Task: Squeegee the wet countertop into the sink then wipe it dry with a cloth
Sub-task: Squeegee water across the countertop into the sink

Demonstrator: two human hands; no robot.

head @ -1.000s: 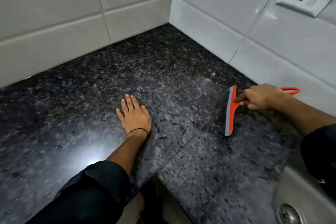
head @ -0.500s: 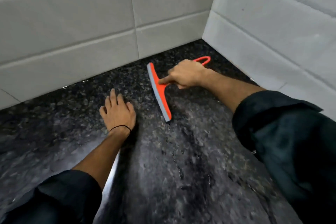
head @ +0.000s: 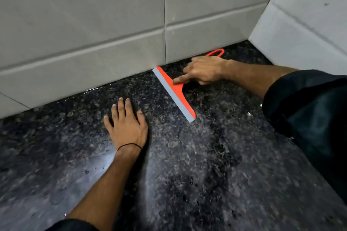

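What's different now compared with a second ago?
The right hand has carried the orange squeegee from beside the sink across to the back wall, where its blade's far end now meets the tiles. The sink and wall socket have left the view. The left hand stays flat on the wet countertop.

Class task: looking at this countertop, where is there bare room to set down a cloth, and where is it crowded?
Free: the dark countertop nearest the camera, between the two forearms, and the stretch left of the left hand along the tiled wall. Crowded: the back corner, where the right hand holds the squeegee against the wall.
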